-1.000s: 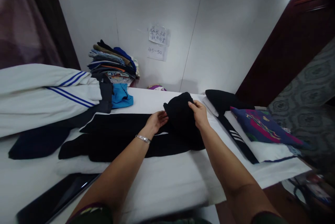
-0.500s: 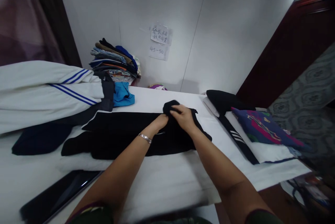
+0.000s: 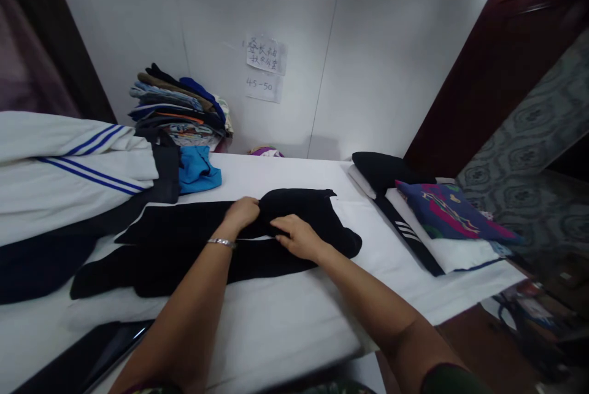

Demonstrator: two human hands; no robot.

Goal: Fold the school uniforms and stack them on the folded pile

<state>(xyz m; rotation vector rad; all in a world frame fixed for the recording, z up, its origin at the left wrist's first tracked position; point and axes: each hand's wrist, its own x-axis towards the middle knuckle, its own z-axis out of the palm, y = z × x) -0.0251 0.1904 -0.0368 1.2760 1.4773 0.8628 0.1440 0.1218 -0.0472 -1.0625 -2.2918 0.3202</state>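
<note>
Black trousers [image 3: 299, 205] lie across the white table, their two long legs stretching left with a narrow gap between them. The right end is folded over into a thicker, rounded layer. My left hand [image 3: 242, 213] is closed on the cloth at the far edge, where the folded layer begins; its fingertips are partly hidden. Lower and to the right, my right hand [image 3: 301, 239] rests on the folded part, thumb and fingers apart and pressing on the fabric.
A white garment with blue stripes [image 3: 92, 164] and a blue cloth [image 3: 199, 170] lie left. Behind them rises a stack of folded clothes [image 3: 179, 105]. Folded garments [image 3: 455, 210] sit at the right. A dark, glossy flat object [image 3: 96, 351] is at the near left.
The bunched black cloth between my hands has been let down and lies flatter. My left hand has moved left, my right hand down and nearer. The view has shifted slightly right.
</note>
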